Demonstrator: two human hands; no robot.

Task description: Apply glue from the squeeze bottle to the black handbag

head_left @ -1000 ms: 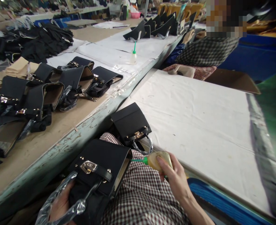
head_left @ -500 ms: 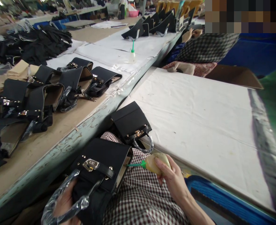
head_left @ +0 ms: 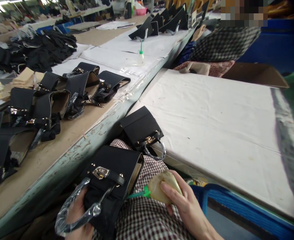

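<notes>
A black handbag (head_left: 119,158) with a gold clasp and a plastic-wrapped handle lies on my checked lap. My left hand (head_left: 78,213) grips its lower part, fingers partly hidden behind the handle and dark cloth. In my right hand (head_left: 184,200) is a squeeze bottle (head_left: 162,186) of yellowish glue-like liquid, with a green cap and a long thin nozzle. Its nozzle tip is at the bag's open side edge, near the lower corner; whether it touches cannot be told. A second black handbag (head_left: 143,126) rests just beyond, against the white table's edge.
Several black bags (head_left: 82,83) stand on the left bench, with a pile of black pieces (head_left: 42,46) behind. Another green-tipped bottle (head_left: 140,58) stands farther off. To the right are a white-covered table (head_left: 217,123) and a blue crate (head_left: 227,193). A co-worker's checked sleeve (head_left: 224,43) shows beyond.
My right hand has moved the bottle down, its nozzle sliding along the bag's side edge toward the lower corner. The bag in my left hand has shifted slightly right in view.
</notes>
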